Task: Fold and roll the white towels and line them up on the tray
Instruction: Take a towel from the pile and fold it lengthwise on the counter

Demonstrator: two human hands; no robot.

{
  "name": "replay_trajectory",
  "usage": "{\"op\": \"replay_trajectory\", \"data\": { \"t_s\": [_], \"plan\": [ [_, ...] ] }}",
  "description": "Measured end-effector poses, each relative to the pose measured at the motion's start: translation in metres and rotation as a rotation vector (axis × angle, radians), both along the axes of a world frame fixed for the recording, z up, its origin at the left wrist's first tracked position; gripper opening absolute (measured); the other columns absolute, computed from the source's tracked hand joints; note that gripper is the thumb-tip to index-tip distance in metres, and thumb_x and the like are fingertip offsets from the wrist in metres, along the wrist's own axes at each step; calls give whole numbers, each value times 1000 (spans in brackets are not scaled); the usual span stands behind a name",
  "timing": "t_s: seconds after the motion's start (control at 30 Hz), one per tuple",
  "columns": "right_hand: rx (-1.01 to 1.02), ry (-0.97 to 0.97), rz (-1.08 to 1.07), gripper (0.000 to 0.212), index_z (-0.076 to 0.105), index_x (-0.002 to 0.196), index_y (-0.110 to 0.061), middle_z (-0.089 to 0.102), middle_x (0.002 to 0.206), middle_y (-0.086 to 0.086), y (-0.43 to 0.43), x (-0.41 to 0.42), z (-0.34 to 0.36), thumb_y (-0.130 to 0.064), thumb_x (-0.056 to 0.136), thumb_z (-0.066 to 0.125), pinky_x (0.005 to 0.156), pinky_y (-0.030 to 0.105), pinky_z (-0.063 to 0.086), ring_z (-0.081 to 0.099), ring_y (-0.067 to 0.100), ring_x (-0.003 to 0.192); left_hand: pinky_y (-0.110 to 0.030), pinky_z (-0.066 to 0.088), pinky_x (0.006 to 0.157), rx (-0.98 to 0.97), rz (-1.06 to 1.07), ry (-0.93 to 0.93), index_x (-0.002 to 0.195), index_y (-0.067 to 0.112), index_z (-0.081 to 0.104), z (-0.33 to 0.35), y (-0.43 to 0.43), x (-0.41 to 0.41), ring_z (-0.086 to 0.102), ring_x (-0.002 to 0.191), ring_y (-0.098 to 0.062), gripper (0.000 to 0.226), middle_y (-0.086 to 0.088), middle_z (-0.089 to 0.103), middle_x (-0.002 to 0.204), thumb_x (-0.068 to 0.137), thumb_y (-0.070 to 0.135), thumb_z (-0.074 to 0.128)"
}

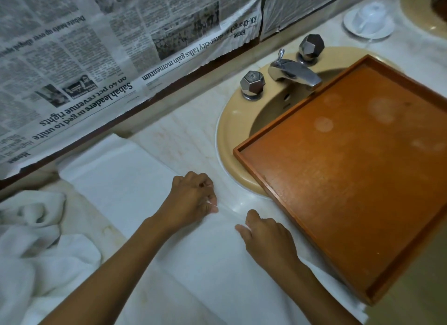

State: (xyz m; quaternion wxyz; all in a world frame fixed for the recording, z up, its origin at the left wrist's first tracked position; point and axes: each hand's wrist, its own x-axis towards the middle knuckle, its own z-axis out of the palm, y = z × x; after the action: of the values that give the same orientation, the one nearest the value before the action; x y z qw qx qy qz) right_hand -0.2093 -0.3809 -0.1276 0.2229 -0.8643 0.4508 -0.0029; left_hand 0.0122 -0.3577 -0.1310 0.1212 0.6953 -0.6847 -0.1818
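Note:
A white towel [125, 179] lies spread flat on the marble counter, running from the back wall toward me. My left hand [191, 196] pinches the towel's right edge with curled fingers. My right hand [266, 237] grips the same edge a little nearer to me, thumb and fingers curled on the cloth. A wooden tray [350, 174] with nothing on it rests across the sink at the right, its near corner just right of my right hand.
A heap of crumpled white towels [31, 247] sits at the left. The beige sink [232, 128] with its chrome tap [292, 74] lies under the tray. Newspaper [96, 58] covers the back wall. A cup on a saucer [368, 19] stands far right.

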Motion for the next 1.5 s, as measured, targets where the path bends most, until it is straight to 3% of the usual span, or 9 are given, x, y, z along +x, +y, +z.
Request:
{"op": "replay_trajectory", "data": {
  "t_s": [0.07, 0.23, 0.6, 0.73, 0.9, 1.07, 1.27, 1.4, 1.5],
  "plan": [
    [105, -57, -6, 24, 46, 100, -20, 58, 87, -4, 4, -11, -1, -44, 101, 42, 53, 23, 29, 50, 15, 70, -26, 21, 81, 32, 5, 49, 80, 28, 68, 3, -4, 4, 39, 89, -3, 16, 23, 49, 87, 77, 36, 81],
    [40, -74, -160, 34, 38, 71, -22, 26, 52, -15, 8, -11, -9, -33, 94, 61, 43, 16, 15, 23, 2, 40, -32, 23, 82, 96, 71, 95, 80, 30, 69, -5, -9, -2, 43, 87, -5, 11, 17, 57, 86, 79, 32, 80],
    [-255, 1, -159, 30, 53, 67, -12, 45, 40, -2, 7, -14, -19, -32, 88, 58, 41, 18, 14, 39, 14, 27, -31, 19, 82, 122, 24, -6, 83, 30, 67, 5, -11, 1, 44, 95, -8, 11, 14, 61, 90, 82, 36, 77],
    [-301, -3, -153, 28, 54, 68, -11, 41, 38, -3, 7, -14, -19, -30, 88, 60, 44, 14, 6, 26, 10, 28, -34, 23, 84, 77, 34, 37, 77, 29, 64, 12, -20, -1, 47, 89, -10, 15, 13, 62, 83, 82, 29, 79],
    [-344, 12, -172, 39, 59, 72, -10, 39, 37, -3, 6, -12, -18, -32, 94, 34, 44, 16, 10, 13, 7, 38, -31, 17, 78, 17, 129, 61, 86, 26, 69, -14, -11, -2, 41, 93, -9, 13, 17, 54, 86, 83, 38, 74],
    [-379, 6, -149, 29, 60, 71, -8, 40, 36, -2, 4, -13, -17, -28, 92, 63, 43, 15, 9, 16, 9, 33, -35, 16, 79, -53, 126, -48, 89, 33, 69, -15, 1, 32, 38, 103, -13, 34, 18, 59, 92, 77, 60, 52],
    [-339, -6, -155, 21, 58, 69, -9, 40, 36, 0, 2, -14, -20, -22, 83, 65, 41, 17, 13, 15, 10, 36, -39, 16, 80, -43, 208, -273, 83, 25, 73, 5, -13, 112, 43, 109, -31, 15, 8, 68, 97, 75, 19, 84],
    [-358, -15, -185, 36, 56, 69, -11, 39, 36, -1, 3, -15, -24, -31, 95, 43, 41, 16, 12, 15, 10, 36, -46, 28, 83, -72, 286, -332, 88, 20, 74, 11, -23, 110, 46, 109, -37, 15, -1, 68, 104, 77, 13, 81],
    [-342, -28, -209, 58, 56, 69, -13, 38, 37, -3, 6, -13, -25, -38, 103, 17, 41, 16, 15, 15, 8, 35, -49, 37, 87, -113, 476, -150, 111, 20, 69, 6, -7, 60, 45, 115, -38, 26, -7, 59, 123, 87, 28, 72]
  ]
}}
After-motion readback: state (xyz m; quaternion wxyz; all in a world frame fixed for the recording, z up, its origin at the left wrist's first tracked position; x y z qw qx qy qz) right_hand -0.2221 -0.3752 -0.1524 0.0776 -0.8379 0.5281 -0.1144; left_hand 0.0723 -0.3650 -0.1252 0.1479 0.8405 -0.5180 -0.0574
